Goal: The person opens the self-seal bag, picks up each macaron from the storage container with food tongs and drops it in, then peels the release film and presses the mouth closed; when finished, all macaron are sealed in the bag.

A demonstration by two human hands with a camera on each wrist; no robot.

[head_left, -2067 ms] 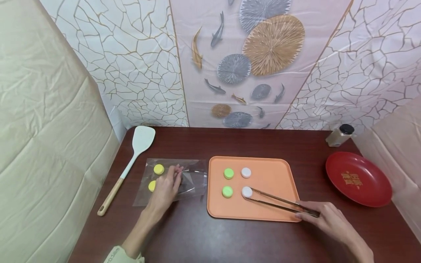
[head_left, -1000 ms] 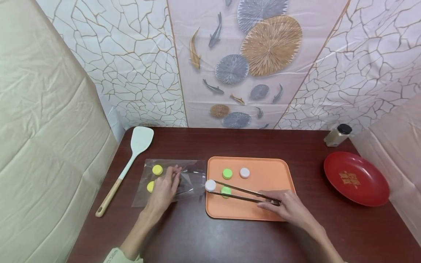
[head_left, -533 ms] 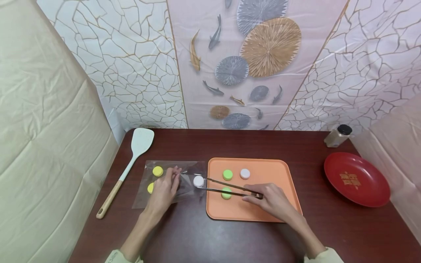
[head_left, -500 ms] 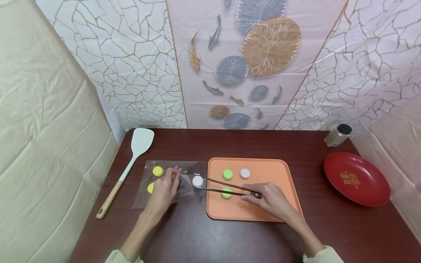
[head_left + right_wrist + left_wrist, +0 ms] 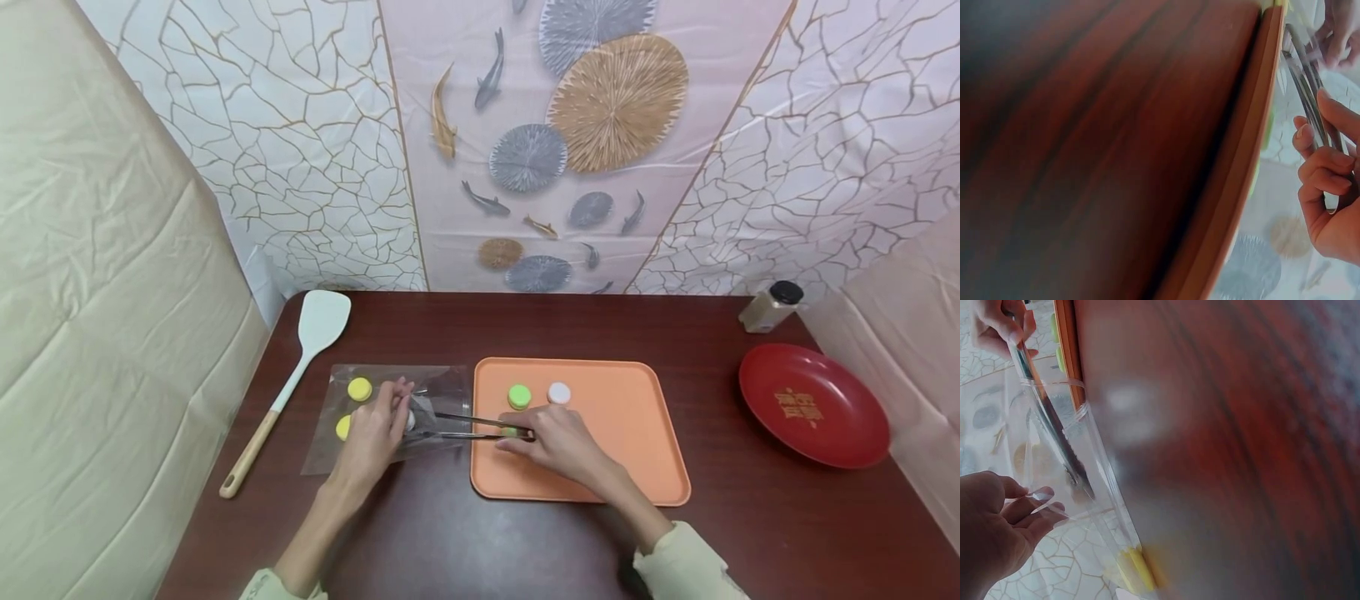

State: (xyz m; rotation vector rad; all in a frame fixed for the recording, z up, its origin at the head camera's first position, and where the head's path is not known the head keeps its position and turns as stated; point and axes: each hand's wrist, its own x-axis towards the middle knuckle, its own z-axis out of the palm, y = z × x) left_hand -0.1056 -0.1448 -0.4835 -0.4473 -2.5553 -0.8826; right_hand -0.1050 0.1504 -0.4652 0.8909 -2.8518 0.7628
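- Nearest lie two pale sleeves, the left sleeve (image 5: 281, 585) and the right sleeve (image 5: 686, 560), over the bare front of the dark wood table (image 5: 457, 550).
- The right hand (image 5: 562, 437) reaches over the orange tray (image 5: 600, 492), its fingers closed round the tongs (image 5: 1059, 431).
- The lower green macaron (image 5: 509, 432) sits under the tongs, partly covered by them and the hand.
- The tongs pass across the tray's left rim into the mouth of the clear bag (image 5: 442, 383), which lies just beside the tray.
- The left hand (image 5: 372, 429) pinches the bag's film between thumb and fingers, and blocks much of the view inside.
- Inside the bag, the white macaron (image 5: 409, 421) shows by the left thumb, near the tong tips; whether they grip it, I cannot tell.
- Also in the bag are the lower yellow macaron (image 5: 343, 427), partly behind the left hand, and the upper yellow macaron (image 5: 359, 389), in plain sight.
- Farther back on the tray: the upper green macaron (image 5: 519, 397) and a second white one (image 5: 558, 393).
- The spatula (image 5: 300, 367) slants left of the bag, apart from it.
- The red plate (image 5: 840, 408) is well right of the tray.
- The black-capped jar (image 5: 767, 310) stands at the far right corner, before the patterned backdrop (image 5: 465, 258).
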